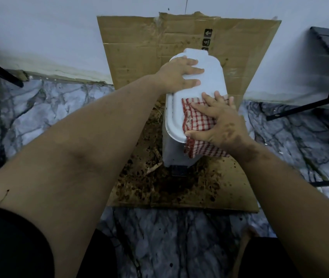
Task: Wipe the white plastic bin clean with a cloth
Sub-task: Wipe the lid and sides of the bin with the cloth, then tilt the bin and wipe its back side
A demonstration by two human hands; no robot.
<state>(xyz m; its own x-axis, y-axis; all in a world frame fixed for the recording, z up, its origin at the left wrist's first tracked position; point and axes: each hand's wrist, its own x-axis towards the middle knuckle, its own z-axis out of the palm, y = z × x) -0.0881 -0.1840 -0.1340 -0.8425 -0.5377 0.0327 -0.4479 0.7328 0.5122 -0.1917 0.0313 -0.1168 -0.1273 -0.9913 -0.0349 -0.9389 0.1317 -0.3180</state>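
Stained cardboard (179,189) on marble floor; I judged the white bin (205,77) light, slippery: left hand (179,74) flat steadying its lid, right hand (218,123) pressing cloth (199,119).

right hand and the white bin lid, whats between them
In the head view, a red-and-white checked cloth lies between the right hand and the lid of the white bin. The left hand rests bare on the lid, nothing under it.

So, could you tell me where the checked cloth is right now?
In the head view, the checked cloth lies on the near right part of the white bin's lid, under the right hand, draping over the front edge.
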